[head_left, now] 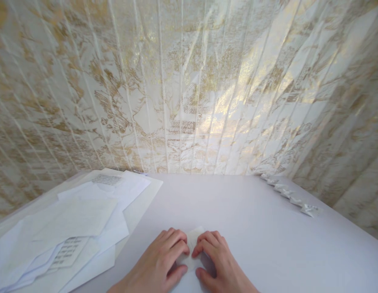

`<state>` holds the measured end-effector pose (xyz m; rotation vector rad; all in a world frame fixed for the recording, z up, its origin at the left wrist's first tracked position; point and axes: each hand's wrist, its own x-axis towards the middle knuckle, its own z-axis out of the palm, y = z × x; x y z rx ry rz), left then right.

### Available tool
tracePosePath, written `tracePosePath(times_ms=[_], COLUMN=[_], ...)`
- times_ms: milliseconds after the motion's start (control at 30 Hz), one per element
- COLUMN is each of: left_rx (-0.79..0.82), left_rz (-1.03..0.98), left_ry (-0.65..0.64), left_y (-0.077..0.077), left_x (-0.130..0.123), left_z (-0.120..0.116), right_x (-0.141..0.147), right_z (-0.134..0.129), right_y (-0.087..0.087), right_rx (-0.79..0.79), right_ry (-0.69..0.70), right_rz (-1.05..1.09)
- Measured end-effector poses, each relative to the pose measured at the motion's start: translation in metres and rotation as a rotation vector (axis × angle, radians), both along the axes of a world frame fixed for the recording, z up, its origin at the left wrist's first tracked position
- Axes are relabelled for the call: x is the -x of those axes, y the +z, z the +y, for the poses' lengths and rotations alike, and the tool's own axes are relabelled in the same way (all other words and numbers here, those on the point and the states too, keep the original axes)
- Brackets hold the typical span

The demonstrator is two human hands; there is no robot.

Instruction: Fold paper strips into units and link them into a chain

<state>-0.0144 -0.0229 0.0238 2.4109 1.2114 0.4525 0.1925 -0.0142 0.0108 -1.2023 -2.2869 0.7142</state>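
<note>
A pleated curtain (pixel 164 101), off-white with brown and golden printed scenes, fills the upper half of the view; light glows through it right of centre. Below it spreads a pale, smooth tabletop (pixel 225 207), which reaches back to the foot of the curtain.

On the left of the table lies a loose, overlapping pile of paper (pixel 76 215), mostly blank white and cream sheets, a few with dark lines of print too blurred to read.

At the near edge, in the middle, are two bare hands. The left hand (pixel 163 258) and the right hand (pixel 218 256) face each other with fingers bent and thumbs tucked nearer the wearer. Their fingertips meet a small piece of paper (pixel 194 237) that lies between them on the table, partly covered. Whether either hand pinches it or merely presses it down, I cannot tell.

To handle it well, I would judge, both hands should bear down evenly — one steadying the sheet, the other smoothing outward — with edges lined up before any crease is pressed hard. Thin paper probably skews easily, so light fingertips and the firm tabletop beneath should help.

Smallest of all, a short row of folded paper pieces (pixel 307 209), pointed and white with dark marks, runs along the far right edge, well apart from the hands.
</note>
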Motion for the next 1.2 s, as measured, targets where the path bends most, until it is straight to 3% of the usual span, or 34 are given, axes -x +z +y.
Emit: tracePosePath(times_ms=[200,367,467,767,900,1033,1200], left_rx=[0.022,-0.136,-0.204,0.042,0.036,-0.035,-0.039], left_rz=[0.141,0.23,0.193,0.111,0.044,-0.06,-0.049], left_ry=[0.033,0.014,0.027,0.076,0.103,0.131,0.157], left_y=[0.011,0.001,-0.005,0.024,0.016,0.003,-0.003], left_x=[-0.005,-0.01,-0.01,-0.004,-0.005,-0.008,-0.011], left_z=[-0.006,-0.004,-0.001,-0.004,-0.002,0.002,0.006], right_x=[0.0,-0.002,0.0,0.005,0.0,-0.001,-0.003], right_z=[0.003,0.007,0.007,0.006,0.003,-0.001,-0.001], right_y=[-0.004,-0.016,-0.014,-0.004,-0.004,0.001,0.006], right_rx=[-0.005,-0.061,-0.051,-0.144,-0.152,-0.067,0.061], right_ry=[0.013,0.023,0.046,0.054,0.066,0.029,-0.056], right_rz=[-0.026,-0.039,-0.096,-0.139,-0.085,0.033,0.148])
